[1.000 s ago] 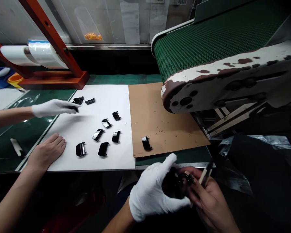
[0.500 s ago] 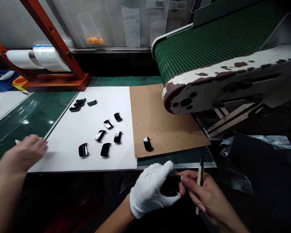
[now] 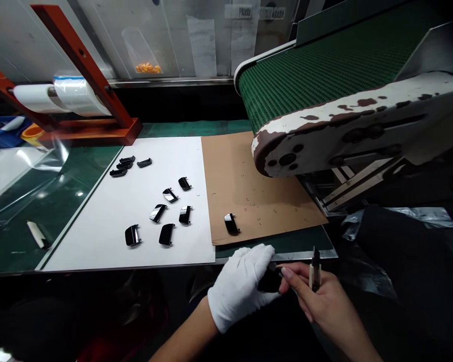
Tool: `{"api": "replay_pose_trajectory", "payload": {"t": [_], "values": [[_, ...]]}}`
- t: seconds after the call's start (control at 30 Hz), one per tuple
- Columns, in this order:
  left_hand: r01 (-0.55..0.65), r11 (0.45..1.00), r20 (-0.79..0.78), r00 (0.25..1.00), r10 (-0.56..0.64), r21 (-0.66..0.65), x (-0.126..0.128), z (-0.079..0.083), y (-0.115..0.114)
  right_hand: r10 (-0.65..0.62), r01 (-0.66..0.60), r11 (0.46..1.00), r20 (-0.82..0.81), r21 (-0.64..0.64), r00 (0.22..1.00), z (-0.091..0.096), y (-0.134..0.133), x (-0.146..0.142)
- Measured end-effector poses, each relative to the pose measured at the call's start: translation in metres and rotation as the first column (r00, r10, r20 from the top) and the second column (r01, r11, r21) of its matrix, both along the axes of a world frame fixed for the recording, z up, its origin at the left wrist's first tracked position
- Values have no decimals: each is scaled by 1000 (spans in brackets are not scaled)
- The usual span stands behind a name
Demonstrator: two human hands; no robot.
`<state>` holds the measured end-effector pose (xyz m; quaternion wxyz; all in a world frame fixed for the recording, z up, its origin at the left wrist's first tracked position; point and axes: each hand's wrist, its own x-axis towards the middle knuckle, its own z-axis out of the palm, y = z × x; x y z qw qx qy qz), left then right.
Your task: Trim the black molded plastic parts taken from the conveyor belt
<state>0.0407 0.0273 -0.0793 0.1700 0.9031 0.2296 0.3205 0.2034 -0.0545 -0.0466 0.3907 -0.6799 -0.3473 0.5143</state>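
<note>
My left hand (image 3: 241, 286), in a white glove, is closed around a small glossy black plastic part (image 3: 269, 282) just below the table's front edge. My bare right hand (image 3: 317, 301) touches that part with its fingertips and also grips a thin pen-like tool (image 3: 314, 268) that stands upright between its fingers. One black part (image 3: 230, 223) lies alone on the brown cardboard sheet (image 3: 249, 186). Several more black parts (image 3: 166, 213) are spread over the white sheet (image 3: 109, 226), with a small group of black parts (image 3: 123, 165) at its far left corner.
A green conveyor belt (image 3: 324, 70) with a worn white side frame (image 3: 362, 125) overhangs the cardboard on the right. An orange stand (image 3: 83, 120) holds rolls of film (image 3: 60, 93) at the back left. A small white piece (image 3: 38, 235) lies on the green mat.
The other person's gloved and bare hands at the left have withdrawn out of view. My hands have drawn closer together on the black part, and the tool now stands upright.
</note>
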Motion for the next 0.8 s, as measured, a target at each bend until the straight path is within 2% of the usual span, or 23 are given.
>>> {"api": "replay_pose_trajectory", "payload": {"t": [0.17,0.37,0.47,0.57,0.7,0.8], "values": [[55,998,4,998,-55,41,0,8,-5,49,-50,999,27,4,998,8,0,2],[44,998,129,990,-51,54,-5,-1,-15,127,-134,991,-210,-18,969,8,3,9],[59,998,171,983,-65,36,-4,-7,-18,126,-149,988,-343,-43,931,-1,7,14],[97,995,214,972,-99,21,-2,-7,-20,149,-193,980,-467,-47,871,-19,9,13],[231,972,281,931,-235,49,0,4,-22,239,-293,956,-557,-8,795,-43,4,-1],[272,962,276,923,-268,23,-3,13,-23,264,-302,953,-522,13,811,-46,0,-9]]}}
